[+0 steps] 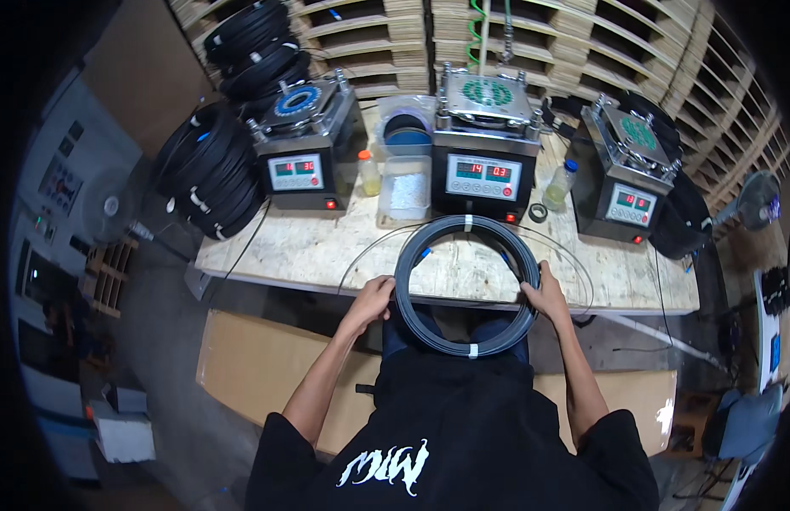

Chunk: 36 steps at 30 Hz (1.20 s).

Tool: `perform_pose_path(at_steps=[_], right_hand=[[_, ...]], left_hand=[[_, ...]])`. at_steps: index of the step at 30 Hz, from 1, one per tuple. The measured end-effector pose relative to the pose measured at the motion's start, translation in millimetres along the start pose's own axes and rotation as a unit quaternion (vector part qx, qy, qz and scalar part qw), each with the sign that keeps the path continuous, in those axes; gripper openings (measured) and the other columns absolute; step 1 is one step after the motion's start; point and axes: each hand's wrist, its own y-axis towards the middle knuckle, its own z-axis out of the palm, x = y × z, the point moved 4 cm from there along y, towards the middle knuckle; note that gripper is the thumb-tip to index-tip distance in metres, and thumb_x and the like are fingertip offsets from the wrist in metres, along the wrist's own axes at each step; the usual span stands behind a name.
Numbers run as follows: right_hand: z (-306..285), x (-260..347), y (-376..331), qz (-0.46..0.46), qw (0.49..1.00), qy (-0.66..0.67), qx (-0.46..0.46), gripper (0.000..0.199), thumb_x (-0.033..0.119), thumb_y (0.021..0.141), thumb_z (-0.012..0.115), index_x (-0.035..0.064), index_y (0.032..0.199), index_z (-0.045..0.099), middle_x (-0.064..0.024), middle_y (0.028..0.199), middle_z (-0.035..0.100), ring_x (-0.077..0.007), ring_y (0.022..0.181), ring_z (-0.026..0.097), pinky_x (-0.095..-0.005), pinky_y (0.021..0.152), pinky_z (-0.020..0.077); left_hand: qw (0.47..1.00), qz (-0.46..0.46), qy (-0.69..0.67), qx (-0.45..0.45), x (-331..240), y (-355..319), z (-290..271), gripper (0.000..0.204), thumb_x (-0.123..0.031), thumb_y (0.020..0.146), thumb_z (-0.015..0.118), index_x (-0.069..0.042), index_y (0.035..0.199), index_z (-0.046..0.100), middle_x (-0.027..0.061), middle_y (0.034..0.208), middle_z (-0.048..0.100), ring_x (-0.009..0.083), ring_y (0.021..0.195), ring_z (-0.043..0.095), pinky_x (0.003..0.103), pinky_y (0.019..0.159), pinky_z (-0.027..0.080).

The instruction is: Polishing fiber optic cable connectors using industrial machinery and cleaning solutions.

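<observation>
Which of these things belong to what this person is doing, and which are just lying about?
In hand:
- dark coil, gripped by the right hand
- left hand at its left edge

Apparently just lying about, untouched:
- orange-capped bottle
- blue-capped bottle
- black coils at left
- middle display machine (its role is unclear)

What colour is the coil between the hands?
The coil is dark grey, with white bands; it shows best in the head view.
</observation>
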Motion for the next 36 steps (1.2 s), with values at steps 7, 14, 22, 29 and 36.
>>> perform_pose_path(at_steps=[7,14,22,29,36], right_hand=[[8.2,16.0,-16.4,-0.112,0.988,0.082,-0.070,0.052,0.018,0.086,0.068,0.0036,0.125,0.038,-0.0237,0.091,0.062,-0.0388,0.079,0.064,-0.0432,0.072,0.0506],[-25.7,105.3,-25.6,-0.142,0.977,0.121,-0.101,0.059,0.010,0.086,0.064,0.0043,0.136,0.035,-0.0154,0.083,0.060,-0.0262,0.071,0.062,-0.0366,0.067,0.0487],[-1.0,259.4,25.7,-0.380,0.915,0.112,-0.078,0.080,0.005,0.077,0.064,0.0082,0.152,0.038,-0.0223,0.124,0.061,-0.0370,0.103,0.064,-0.0393,0.090,0.0508],[36.8,407.6,117.2,-0.412,0.896,0.164,-0.034,0.082,0.010,0.076,0.068,0.0039,0.152,0.038,-0.0239,0.105,0.058,-0.0402,0.085,0.060,-0.0448,0.077,0.0505],[67.7,461.5,184.1,-0.371,0.908,0.184,-0.056,0.084,0.013,0.078,0.069,0.0023,0.153,0.033,-0.0238,0.097,0.065,-0.0374,0.072,0.066,-0.0428,0.070,0.0533]], left_hand=[[0.951,0.103,-0.178,-0.232,34.9,-4.7,31.3,0.056,-0.054,0.104,0.047,-0.002,0.093,0.065,0.0066,0.077,0.064,0.0148,0.069,0.059,0.033,0.065,0.047],[0.924,0.184,-0.138,-0.307,2.4,-60.1,7.3,0.048,-0.048,0.100,0.062,-0.002,0.082,0.064,0.0026,0.071,0.059,0.0117,0.069,0.055,0.031,0.065,0.044],[0.814,0.293,-0.142,-0.481,-30.3,-118.1,-112.7,0.033,-0.032,0.104,0.057,0.001,0.104,0.064,0.0038,0.080,0.061,0.0134,0.076,0.056,0.029,0.072,0.046],[0.773,0.283,-0.055,-0.565,-91.3,-88.6,-261.2,0.047,-0.041,0.107,0.049,0.000,0.089,0.063,0.0047,0.078,0.060,0.0143,0.074,0.053,0.032,0.071,0.042],[0.825,0.294,-0.111,-0.469,-123.4,8.0,-362.5,0.047,-0.045,0.106,0.050,-0.002,0.091,0.064,0.0027,0.077,0.060,0.0100,0.070,0.050,0.028,0.064,0.040]])
